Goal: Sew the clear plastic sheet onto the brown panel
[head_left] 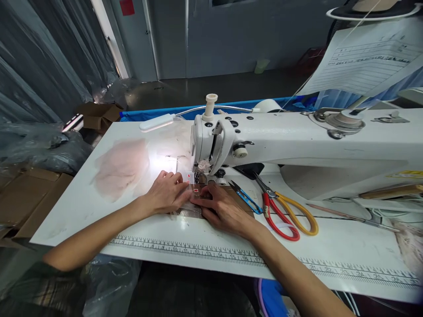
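Note:
A white sewing machine (257, 136) stands on the table, its lamp lighting the needle area. My left hand (167, 193) lies palm down just left of the presser foot, fingers slightly bent and apart on thin sheer fabric (187, 204). Close by on the right, my right hand (224, 206) has its thumb and fingers closed at the fabric's edge, in front of the needle. Small red marks (196, 190) show between the hands. The hands partly hide the fabric. Pale pink sheer cloth (120, 167) lies spread to the left.
Blue thread snips (246, 198) and scissors with red and yellow handles (297, 213) lie right of my right hand. A printed ruler (198, 253) runs along the table's front edge. Cardboard boxes (36, 198) stand at left. A written sheet (366, 61) hangs over the machine.

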`<state>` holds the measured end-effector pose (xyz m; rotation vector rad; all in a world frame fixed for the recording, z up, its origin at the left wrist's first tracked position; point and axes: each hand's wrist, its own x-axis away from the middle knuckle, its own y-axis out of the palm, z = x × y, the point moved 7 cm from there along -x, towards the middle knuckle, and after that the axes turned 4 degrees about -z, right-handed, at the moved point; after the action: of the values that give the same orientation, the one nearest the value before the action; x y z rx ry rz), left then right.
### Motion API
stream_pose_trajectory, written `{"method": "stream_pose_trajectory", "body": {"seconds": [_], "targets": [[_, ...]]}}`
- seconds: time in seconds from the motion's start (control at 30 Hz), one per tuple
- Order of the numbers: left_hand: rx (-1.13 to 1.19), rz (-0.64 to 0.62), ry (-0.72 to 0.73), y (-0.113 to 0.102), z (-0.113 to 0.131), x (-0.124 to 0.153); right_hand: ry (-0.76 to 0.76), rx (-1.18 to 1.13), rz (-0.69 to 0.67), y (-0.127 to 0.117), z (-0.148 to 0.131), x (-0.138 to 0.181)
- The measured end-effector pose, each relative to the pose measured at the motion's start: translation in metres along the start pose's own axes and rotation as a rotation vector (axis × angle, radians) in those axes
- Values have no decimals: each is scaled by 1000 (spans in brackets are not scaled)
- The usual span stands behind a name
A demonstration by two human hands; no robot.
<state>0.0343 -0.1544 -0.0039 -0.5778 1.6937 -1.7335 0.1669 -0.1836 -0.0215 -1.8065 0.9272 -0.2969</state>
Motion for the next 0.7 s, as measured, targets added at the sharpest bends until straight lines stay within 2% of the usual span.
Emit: {"method": "stream_pose_trajectory", "body": {"seconds": [0.27,0.43,0.57,0.7], "targets": [[-207,12,144,8,9,1,22,-9,-6,4,2,2],[-242,17,219,7,10,-12,70,-47,66,4,8,2],[-208,-39,205,4,4,-25,109,-52,66,6,15,2],[-144,-28,165,4,-1,-24,117,-59,71,7,18,3]]}}
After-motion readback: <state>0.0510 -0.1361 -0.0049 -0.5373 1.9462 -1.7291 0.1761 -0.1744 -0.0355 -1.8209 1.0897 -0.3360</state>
